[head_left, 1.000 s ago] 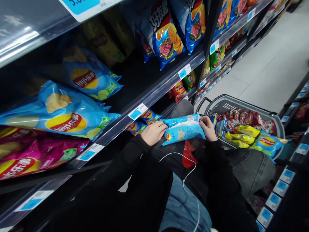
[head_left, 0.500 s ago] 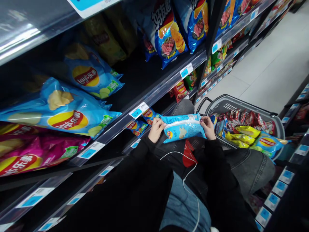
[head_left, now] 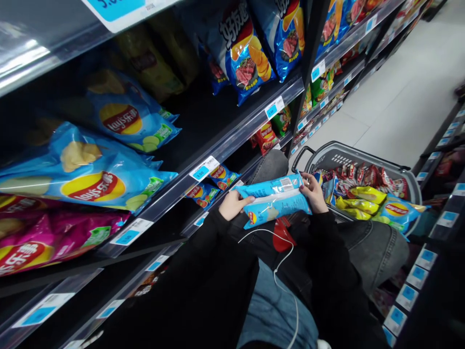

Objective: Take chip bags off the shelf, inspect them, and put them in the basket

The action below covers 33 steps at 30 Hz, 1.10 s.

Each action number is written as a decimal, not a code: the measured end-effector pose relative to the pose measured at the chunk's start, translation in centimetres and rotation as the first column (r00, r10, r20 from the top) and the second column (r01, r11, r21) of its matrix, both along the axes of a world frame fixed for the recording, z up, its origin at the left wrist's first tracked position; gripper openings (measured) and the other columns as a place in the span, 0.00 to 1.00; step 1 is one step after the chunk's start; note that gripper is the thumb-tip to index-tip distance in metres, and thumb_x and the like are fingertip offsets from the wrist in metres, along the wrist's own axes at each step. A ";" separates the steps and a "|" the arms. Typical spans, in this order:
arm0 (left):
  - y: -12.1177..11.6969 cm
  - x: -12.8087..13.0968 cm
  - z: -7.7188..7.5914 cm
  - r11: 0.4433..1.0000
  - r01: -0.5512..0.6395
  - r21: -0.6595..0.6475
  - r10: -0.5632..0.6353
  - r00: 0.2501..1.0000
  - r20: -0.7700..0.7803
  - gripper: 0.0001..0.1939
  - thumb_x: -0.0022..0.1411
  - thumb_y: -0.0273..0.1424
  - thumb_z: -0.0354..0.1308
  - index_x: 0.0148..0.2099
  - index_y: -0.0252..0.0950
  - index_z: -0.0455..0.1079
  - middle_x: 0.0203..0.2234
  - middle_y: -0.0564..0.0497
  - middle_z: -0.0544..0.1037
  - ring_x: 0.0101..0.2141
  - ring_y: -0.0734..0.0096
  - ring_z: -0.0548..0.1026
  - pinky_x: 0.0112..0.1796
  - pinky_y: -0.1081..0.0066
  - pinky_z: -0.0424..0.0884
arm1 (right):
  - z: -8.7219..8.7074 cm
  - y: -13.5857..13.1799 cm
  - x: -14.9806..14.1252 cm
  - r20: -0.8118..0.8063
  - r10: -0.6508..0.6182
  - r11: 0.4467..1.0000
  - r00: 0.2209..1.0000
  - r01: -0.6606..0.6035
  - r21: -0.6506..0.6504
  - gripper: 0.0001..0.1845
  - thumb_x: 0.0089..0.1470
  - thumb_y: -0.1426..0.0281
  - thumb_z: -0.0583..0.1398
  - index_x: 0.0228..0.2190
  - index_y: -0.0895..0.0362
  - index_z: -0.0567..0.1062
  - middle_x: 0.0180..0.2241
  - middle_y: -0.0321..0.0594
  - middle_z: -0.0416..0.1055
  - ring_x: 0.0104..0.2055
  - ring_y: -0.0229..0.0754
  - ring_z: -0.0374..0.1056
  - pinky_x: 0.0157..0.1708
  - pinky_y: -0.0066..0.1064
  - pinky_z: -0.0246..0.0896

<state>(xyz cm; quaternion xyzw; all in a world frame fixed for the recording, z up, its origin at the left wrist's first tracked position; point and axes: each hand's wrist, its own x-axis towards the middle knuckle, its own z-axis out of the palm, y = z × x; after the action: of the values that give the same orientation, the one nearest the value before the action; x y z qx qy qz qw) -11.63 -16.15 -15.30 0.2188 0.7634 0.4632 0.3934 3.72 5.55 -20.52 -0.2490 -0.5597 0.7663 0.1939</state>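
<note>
A light blue bag of potato chips [head_left: 274, 199] lies lengthwise between my hands above my lap, its white back seam and barcode facing up. My left hand [head_left: 233, 205] grips its left end, the thumb resting on top near the seam. At the other end, my right hand [head_left: 314, 194] holds the bag's edge between thumb and fingers. To the right of my right hand stands a grey shopping basket [head_left: 417, 186], with yellow snack bags [head_left: 366, 195], a blue Lay's bag [head_left: 401, 211] and several red packets [head_left: 363, 174] in it.
Shelves on the left carry blue Lay's bags [head_left: 90, 179], magenta bags [head_left: 69, 232] and dark blue chip bags [head_left: 245, 63]. A shelf edge [head_left: 232, 140] with price tags runs close beside my left hand. Another shelf row [head_left: 414, 291] borders the right side. A white cable [head_left: 278, 264] hangs across my front.
The chip bag has tipped so that its back seam and barcode show more. My left thumb has moved further onto it. The view has shifted slightly.
</note>
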 end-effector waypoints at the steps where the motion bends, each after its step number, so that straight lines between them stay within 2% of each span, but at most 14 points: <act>1: 0.1 0.1 -0.1 0.997 -0.059 0.045 0.059 0.998 0.015 0.20 0.41 0.44 0.66 0.28 0.33 0.65 0.15 0.56 0.69 0.13 0.78 0.63 0.15 0.76 0.58 | 0.0 0.0 0.0 0.013 0.023 0.999 1.000 -0.022 -0.026 0.31 0.32 0.54 0.67 0.38 0.51 0.65 0.26 0.33 0.65 0.27 0.38 0.61 0.27 0.30 0.55; 3: 0.4 0.3 -0.2 0.970 -0.187 0.158 0.175 0.981 0.083 0.23 0.36 0.42 0.68 0.30 0.33 0.65 0.17 0.55 0.72 0.14 0.77 0.65 0.16 0.76 0.59 | 0.0 0.0 0.0 0.027 0.040 0.997 0.999 -0.038 -0.072 0.31 0.29 0.55 0.68 0.36 0.53 0.66 0.28 0.34 0.67 0.28 0.38 0.62 0.27 0.30 0.57; 6: 1.1 0.1 -0.2 0.897 -0.341 0.282 0.291 0.935 0.204 0.27 0.31 0.39 0.71 0.34 0.34 0.66 0.18 0.56 0.73 0.16 0.76 0.68 0.19 0.76 0.63 | 0.3 0.0 -0.1 -0.004 -0.003 0.993 1.000 0.002 -0.121 0.30 0.28 0.56 0.69 0.34 0.54 0.68 0.28 0.34 0.69 0.27 0.37 0.63 0.27 0.28 0.58; 9: 2.1 -0.5 -0.2 0.837 -0.466 0.288 0.403 0.880 0.253 0.30 0.26 0.38 0.72 0.34 0.34 0.65 0.16 0.58 0.72 0.16 0.76 0.68 0.21 0.76 0.64 | 0.7 0.0 -0.1 -0.071 -0.057 0.992 0.996 0.049 -0.113 0.27 0.31 0.57 0.69 0.34 0.54 0.68 0.26 0.32 0.68 0.26 0.36 0.63 0.27 0.27 0.58; 12: 3.4 -1.2 -0.1 0.794 -0.547 0.266 0.503 0.836 0.219 0.29 0.25 0.41 0.72 0.31 0.33 0.66 0.14 0.58 0.69 0.15 0.78 0.66 0.20 0.77 0.62 | 1.1 0.4 0.1 -0.140 -0.114 0.992 0.984 0.104 -0.077 0.24 0.34 0.58 0.68 0.33 0.54 0.68 0.25 0.31 0.66 0.26 0.34 0.62 0.26 0.26 0.57; 16: 6.6 -2.0 0.7 0.818 -0.486 0.307 0.468 0.874 0.135 0.24 0.28 0.41 0.70 0.27 0.32 0.68 0.13 0.59 0.68 0.15 0.81 0.63 0.18 0.78 0.58 | 1.2 1.9 0.8 -0.214 -0.240 0.970 0.947 0.242 -0.019 0.22 0.39 0.57 0.67 0.34 0.53 0.68 0.25 0.31 0.66 0.26 0.33 0.61 0.26 0.25 0.57; 21: 13.3 -2.6 1.6 0.840 -0.363 0.403 0.391 0.920 0.015 0.21 0.30 0.38 0.69 0.28 0.31 0.71 0.15 0.57 0.70 0.17 0.80 0.65 0.21 0.78 0.61 | 1.4 4.8 2.8 -0.254 -0.412 0.890 0.875 0.446 0.091 0.22 0.43 0.53 0.64 0.36 0.53 0.68 0.28 0.34 0.68 0.29 0.36 0.63 0.30 0.27 0.60; 24: 18.0 -2.4 1.0 0.828 -0.310 0.467 0.346 0.938 0.010 0.21 0.30 0.35 0.69 0.30 0.30 0.71 0.17 0.56 0.71 0.19 0.78 0.68 0.23 0.77 0.64 | 2.0 6.4 4.8 -0.241 -0.495 0.818 0.835 0.541 0.195 0.22 0.44 0.53 0.63 0.38 0.53 0.68 0.29 0.35 0.68 0.30 0.37 0.65 0.32 0.28 0.62; 27: 22.3 -1.4 0.1 0.800 -0.284 0.529 0.332 0.943 0.005 0.21 0.33 0.33 0.68 0.33 0.31 0.70 0.18 0.56 0.72 0.20 0.77 0.70 0.24 0.77 0.65 | 3.0 7.6 6.9 -0.222 -0.595 0.713 0.772 0.635 0.298 0.22 0.46 0.54 0.62 0.38 0.55 0.69 0.29 0.35 0.68 0.30 0.37 0.64 0.32 0.29 0.62; 30: 25.5 -0.1 -0.7 0.774 -0.278 0.568 0.331 0.944 0.011 0.20 0.35 0.33 0.68 0.33 0.32 0.69 0.17 0.57 0.71 0.20 0.78 0.70 0.24 0.77 0.65 | 3.8 8.5 8.6 -0.216 -0.687 0.609 0.694 0.711 0.351 0.21 0.47 0.55 0.61 0.38 0.56 0.69 0.28 0.35 0.67 0.29 0.37 0.64 0.32 0.30 0.62; 32: 27.0 0.8 -1.1 0.763 -0.272 0.586 0.320 0.947 0.024 0.19 0.36 0.33 0.67 0.33 0.33 0.69 0.16 0.58 0.71 0.19 0.78 0.69 0.23 0.78 0.65 | 4.0 9.1 9.5 -0.211 -0.716 0.575 0.666 0.733 0.363 0.21 0.47 0.55 0.61 0.39 0.55 0.68 0.28 0.36 0.67 0.29 0.37 0.64 0.33 0.30 0.63; 33: 27.7 1.2 -1.4 0.761 -0.266 0.592 0.304 0.952 0.037 0.19 0.36 0.34 0.67 0.33 0.33 0.69 0.16 0.58 0.70 0.19 0.78 0.69 0.23 0.78 0.65 | 3.9 9.3 9.8 -0.210 -0.713 0.578 0.669 0.730 0.365 0.22 0.47 0.55 0.61 0.40 0.55 0.68 0.29 0.36 0.68 0.30 0.38 0.65 0.34 0.31 0.64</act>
<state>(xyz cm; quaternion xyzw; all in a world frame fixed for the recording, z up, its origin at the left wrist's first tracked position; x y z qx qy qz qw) -10.47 11.51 -16.68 0.2256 0.6175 0.7245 0.2072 13.49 14.87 -16.57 -0.3916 -0.5563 0.4864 0.5483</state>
